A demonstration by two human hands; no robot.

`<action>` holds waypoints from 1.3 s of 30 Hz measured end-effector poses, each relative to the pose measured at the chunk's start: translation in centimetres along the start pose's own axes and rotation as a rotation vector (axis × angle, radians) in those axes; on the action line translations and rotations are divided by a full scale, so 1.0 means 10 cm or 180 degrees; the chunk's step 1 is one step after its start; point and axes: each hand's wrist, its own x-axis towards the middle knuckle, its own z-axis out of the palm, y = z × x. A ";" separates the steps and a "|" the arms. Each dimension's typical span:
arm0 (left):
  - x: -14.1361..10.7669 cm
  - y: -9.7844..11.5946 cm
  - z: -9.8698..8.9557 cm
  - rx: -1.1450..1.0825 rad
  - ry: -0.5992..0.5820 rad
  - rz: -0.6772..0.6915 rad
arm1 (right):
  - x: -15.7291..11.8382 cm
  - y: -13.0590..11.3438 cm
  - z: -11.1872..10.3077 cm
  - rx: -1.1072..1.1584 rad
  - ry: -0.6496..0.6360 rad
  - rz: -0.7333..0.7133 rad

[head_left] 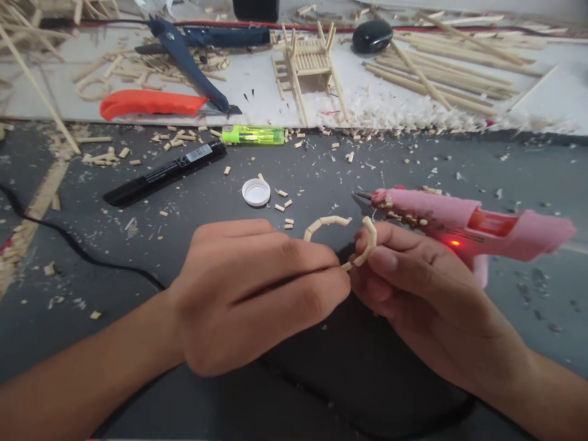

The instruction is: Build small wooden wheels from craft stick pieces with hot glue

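A nearly round ring of short wooden stick pieces [327, 221] is held between both hands, with a gap at its upper right. My left hand [261, 294] is closed on its lower left part, the fingertips mostly hidden behind the knuckles. My right hand [413, 294] pinches the ring's right side between thumb and fingers. Just beyond the right hand lies a pink glue gun [436, 214] with a lit red light, its nozzle pointing left. A white round cap [256, 192] and a few small wooden pieces [288, 203] lie beyond the ring.
A black marker [165, 174], a green lighter [253, 135] and an orange cutter [154, 103] lie further back. A small wooden chair model [312, 61] stands on the white board [257, 110], near wooden sticks [459, 73] and a black mouse-like object [372, 37]. A black cable [87, 256] crosses at left.
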 end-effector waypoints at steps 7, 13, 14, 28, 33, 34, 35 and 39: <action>-0.02 -0.05 0.09 0.0036 0.0281 0.0120 | 0.01 -0.01 -0.01 -0.0100 -0.0015 0.0093; 0.00 -0.09 0.11 -0.0039 0.0357 0.0311 | 0.01 -0.02 0.00 -0.0075 -0.0066 0.0126; 0.00 -0.08 0.09 -0.0024 0.0265 0.0252 | 0.01 -0.02 0.00 -0.0074 -0.0077 0.0137; -0.03 -0.01 0.11 0.0071 0.0308 -0.0048 | 0.00 -0.01 -0.03 0.0001 -0.0222 0.0158; -0.03 0.04 0.11 0.0000 0.0363 -0.0180 | 0.00 -0.01 -0.02 -0.0051 -0.0179 0.0119; -0.03 0.04 0.11 -0.0002 0.0369 -0.0181 | 0.00 -0.01 -0.02 -0.0063 -0.0174 0.0111; -0.03 0.04 0.12 -0.0003 0.0367 -0.0161 | 0.00 -0.01 -0.02 -0.0069 -0.0168 0.0104; -0.04 0.06 0.12 -0.0020 0.0359 -0.0199 | -0.01 -0.01 -0.02 -0.0056 -0.0150 0.0066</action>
